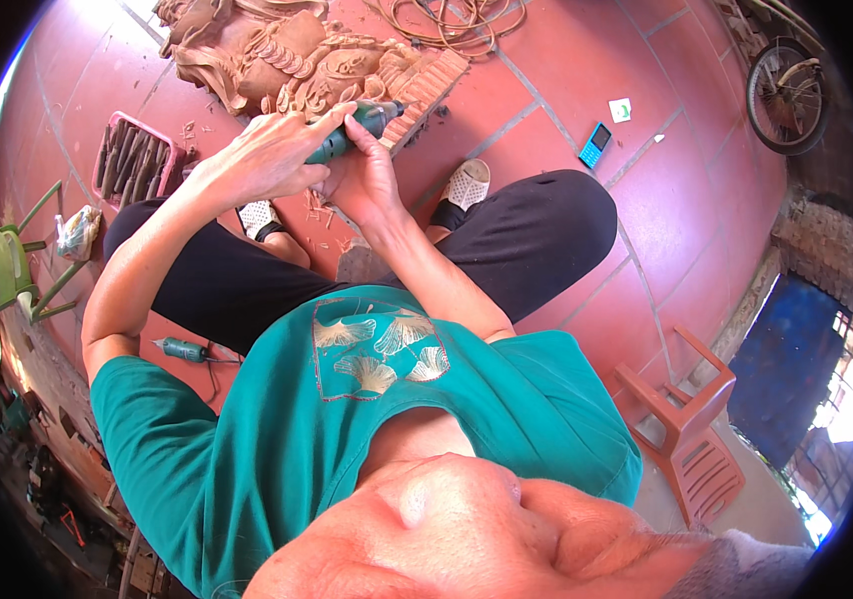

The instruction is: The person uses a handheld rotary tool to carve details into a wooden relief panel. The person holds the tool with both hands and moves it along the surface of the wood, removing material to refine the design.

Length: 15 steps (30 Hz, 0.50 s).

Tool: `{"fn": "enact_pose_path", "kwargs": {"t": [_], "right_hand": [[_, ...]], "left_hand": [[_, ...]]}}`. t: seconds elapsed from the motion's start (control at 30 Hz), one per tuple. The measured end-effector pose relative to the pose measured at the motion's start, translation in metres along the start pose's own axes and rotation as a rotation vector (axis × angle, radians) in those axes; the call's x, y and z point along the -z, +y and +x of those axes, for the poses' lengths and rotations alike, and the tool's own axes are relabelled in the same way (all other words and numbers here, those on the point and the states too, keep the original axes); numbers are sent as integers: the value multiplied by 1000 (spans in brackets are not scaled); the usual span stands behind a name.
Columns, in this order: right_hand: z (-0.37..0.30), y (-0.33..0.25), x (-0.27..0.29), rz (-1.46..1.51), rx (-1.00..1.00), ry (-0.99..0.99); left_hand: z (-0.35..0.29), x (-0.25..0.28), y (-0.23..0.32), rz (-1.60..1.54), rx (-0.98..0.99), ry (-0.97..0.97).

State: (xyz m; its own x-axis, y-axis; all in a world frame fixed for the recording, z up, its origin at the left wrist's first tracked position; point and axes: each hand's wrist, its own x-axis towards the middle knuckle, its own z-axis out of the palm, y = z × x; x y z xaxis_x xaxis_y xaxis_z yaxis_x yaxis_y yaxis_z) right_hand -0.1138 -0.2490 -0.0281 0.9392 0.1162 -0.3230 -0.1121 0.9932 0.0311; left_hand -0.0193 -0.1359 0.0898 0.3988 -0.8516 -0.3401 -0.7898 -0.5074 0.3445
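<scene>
Both my hands are on a green rotary power tool (pixel 375 117) above my crossed legs. My left hand (pixel 272 155) is closed over it from the left, fingers reaching along the body. My right hand (pixel 365 182) grips from the near right, its thumb pressed against the casing. The tool's dark tip points to the right, by the edge of a brown carved wooden relief (pixel 277 65) lying on the floor; whether they touch I cannot tell. Small wood shavings (pixel 319 212) are scattered beneath my hands.
A pink tray (pixel 176 163) of dark carving tools lies at left, near a green stool (pixel 2 265) and a plastic bag (pixel 77 235). Another green rotary tool (pixel 183 348) rests beside my leg. Coiled cable (pixel 456 28), blue phone (pixel 595 145), bicycle wheel (pixel 786 95) and plastic chair (pixel 691 429) surround me.
</scene>
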Motion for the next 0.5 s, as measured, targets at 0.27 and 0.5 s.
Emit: {"fn": "enact_pose_path", "kwargs": {"t": [0.27, 0.5], "right_hand": [[-5, -2, -1, -29, 32, -7], [0, 0, -3, -33, 3, 0]], "left_hand": [[1, 2, 6, 10, -10, 7], [-2, -1, 3, 22, 34, -2]]}}
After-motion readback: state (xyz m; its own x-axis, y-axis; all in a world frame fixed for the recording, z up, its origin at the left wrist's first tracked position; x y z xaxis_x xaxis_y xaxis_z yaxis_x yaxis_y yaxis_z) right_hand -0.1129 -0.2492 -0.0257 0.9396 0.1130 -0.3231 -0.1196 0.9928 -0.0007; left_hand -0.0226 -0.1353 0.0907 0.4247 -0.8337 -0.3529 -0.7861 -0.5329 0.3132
